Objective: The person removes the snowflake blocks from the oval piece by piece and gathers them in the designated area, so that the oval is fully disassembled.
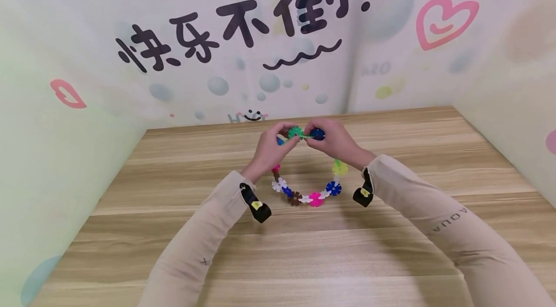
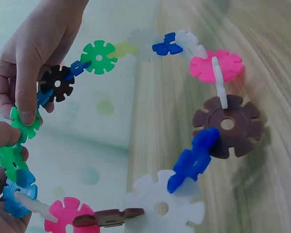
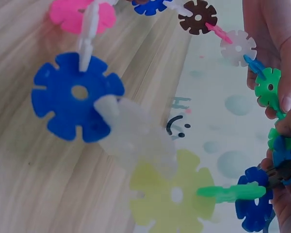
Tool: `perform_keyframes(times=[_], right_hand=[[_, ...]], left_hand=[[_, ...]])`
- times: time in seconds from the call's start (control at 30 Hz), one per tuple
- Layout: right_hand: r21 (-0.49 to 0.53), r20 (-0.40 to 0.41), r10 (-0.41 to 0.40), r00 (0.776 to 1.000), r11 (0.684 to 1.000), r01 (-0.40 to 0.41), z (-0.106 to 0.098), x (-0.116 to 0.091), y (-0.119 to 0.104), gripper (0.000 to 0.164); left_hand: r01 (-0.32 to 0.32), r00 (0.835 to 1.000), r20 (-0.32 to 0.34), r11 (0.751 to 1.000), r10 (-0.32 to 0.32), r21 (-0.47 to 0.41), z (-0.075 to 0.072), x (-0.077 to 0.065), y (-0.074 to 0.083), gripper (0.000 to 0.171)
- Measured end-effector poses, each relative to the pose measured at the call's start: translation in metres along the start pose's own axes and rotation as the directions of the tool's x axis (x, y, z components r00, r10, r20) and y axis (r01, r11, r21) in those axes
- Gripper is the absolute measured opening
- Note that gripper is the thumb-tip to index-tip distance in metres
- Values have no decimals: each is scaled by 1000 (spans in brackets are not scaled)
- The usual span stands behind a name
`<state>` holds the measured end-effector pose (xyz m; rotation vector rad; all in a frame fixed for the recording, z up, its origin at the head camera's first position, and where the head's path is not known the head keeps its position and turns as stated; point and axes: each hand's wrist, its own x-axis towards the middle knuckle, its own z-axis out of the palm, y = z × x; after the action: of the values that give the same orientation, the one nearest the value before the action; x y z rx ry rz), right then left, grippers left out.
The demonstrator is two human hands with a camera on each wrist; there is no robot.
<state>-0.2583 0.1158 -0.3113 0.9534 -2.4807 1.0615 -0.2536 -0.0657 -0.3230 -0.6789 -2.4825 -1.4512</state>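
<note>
A chain of colourful notched plastic discs curves down from both hands, with a pink disc (image 1: pixel 316 199) and a brown disc (image 1: pixel 295 198) at its low side. My left hand (image 1: pixel 270 146) pinches a green disc (image 2: pixel 13 162) at one end, beside a light blue disc (image 2: pixel 20 194). Opposite it, my right hand (image 1: pixel 335 142) pinches another green disc (image 2: pixel 25 125) between thumb and fingers, with a dark blue disc (image 1: pixel 318 134) by its fingers. The two green discs meet between the fingertips, which partly hide the joint. A yellow disc (image 3: pixel 177 189) hangs on the right side.
The wood-grain table (image 1: pixel 278 258) lies under the arms and chain. A white printed backdrop (image 1: pixel 243 70) with large black characters rises behind its far edge, and pale side panels stand left and right. Each wrist wears a black camera mount (image 1: pixel 256 204).
</note>
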Motion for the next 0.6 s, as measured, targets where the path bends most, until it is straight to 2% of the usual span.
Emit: perform_keyframes(times=[0.17, 0.6], right_hand=[[-31, -49, -102, 994, 994, 101, -5, -5, -4, 8], [-25, -109, -263, 959, 965, 262, -14, -18, -15, 14]], left_hand=[[-40, 999, 12, 999, 41, -27, -2, -4, 8, 27], [-147, 985, 77, 984, 155, -103, -9, -16, 26, 22]])
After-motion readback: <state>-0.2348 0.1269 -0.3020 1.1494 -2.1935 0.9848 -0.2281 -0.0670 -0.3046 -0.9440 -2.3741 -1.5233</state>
